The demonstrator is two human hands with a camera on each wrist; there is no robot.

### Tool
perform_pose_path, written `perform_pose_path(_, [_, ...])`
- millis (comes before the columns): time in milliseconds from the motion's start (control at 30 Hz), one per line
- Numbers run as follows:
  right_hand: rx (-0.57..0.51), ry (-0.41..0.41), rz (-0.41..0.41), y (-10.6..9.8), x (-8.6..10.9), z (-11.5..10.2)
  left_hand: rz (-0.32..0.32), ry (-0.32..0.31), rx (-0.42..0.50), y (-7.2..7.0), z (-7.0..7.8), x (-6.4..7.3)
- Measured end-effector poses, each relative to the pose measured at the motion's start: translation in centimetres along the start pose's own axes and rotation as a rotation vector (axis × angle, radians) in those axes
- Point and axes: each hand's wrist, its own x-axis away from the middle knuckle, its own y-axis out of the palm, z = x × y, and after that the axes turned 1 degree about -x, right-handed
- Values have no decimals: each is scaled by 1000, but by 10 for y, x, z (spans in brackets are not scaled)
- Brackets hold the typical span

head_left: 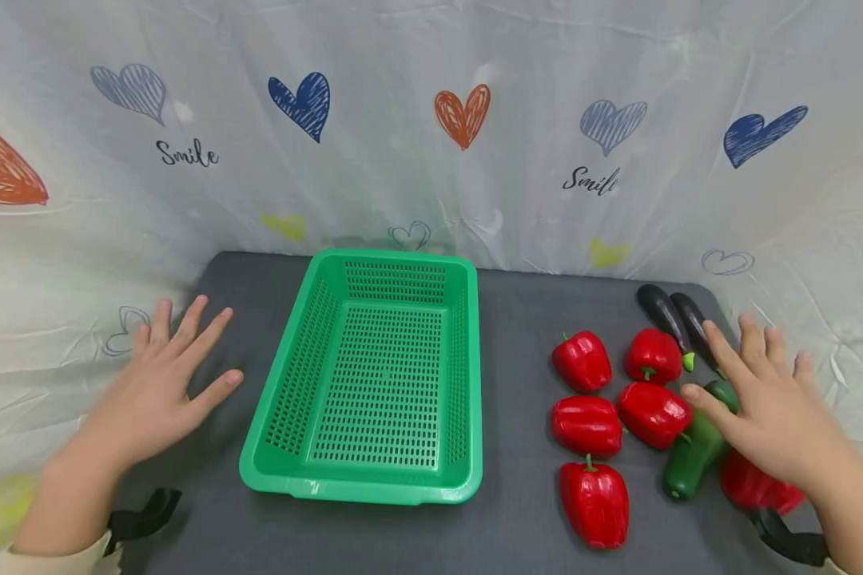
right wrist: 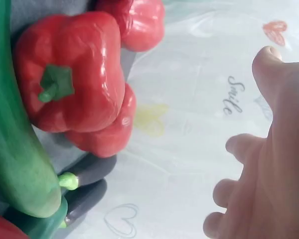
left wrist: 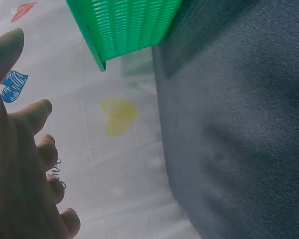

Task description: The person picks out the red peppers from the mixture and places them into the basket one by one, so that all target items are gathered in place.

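My left hand hovers with spread fingers to the left of a green plastic basket, holding nothing. The basket has slotted walls and floor and nothing inside. On the right, my right hand, also spread and holding nothing, hangs above the vegetables. Beneath it lie a green cucumber, partly covered by the hand, and a red bell pepper. Several more red peppers are grouped left of that hand. Two dark eggplants lie behind them, near the right fingertips.
Everything stands on a dark grey table. A white curtain printed with hearts and "Smile" hangs behind and at both sides. Dark straps circle the wrists. Table surface shows between the basket and the peppers.
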Motion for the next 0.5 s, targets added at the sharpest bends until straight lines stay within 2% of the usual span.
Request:
perform_pose_path(100, [-85, -21, 0, 2, 9, -4, -21, -7, 31, 2, -2, 3])
perform_pose_path(233, [-227, -60, 32, 5, 23, -12, -64, -21, 146, 4, -1, 10])
perform_pose_path(400, [-240, -45, 95, 9, 43, -33, -105, -76, 230, 6, 8, 23])
perform_pose_path(500, [-224, 0, 102, 15, 55, -47, -64, -75, 234, 9, 15, 29])
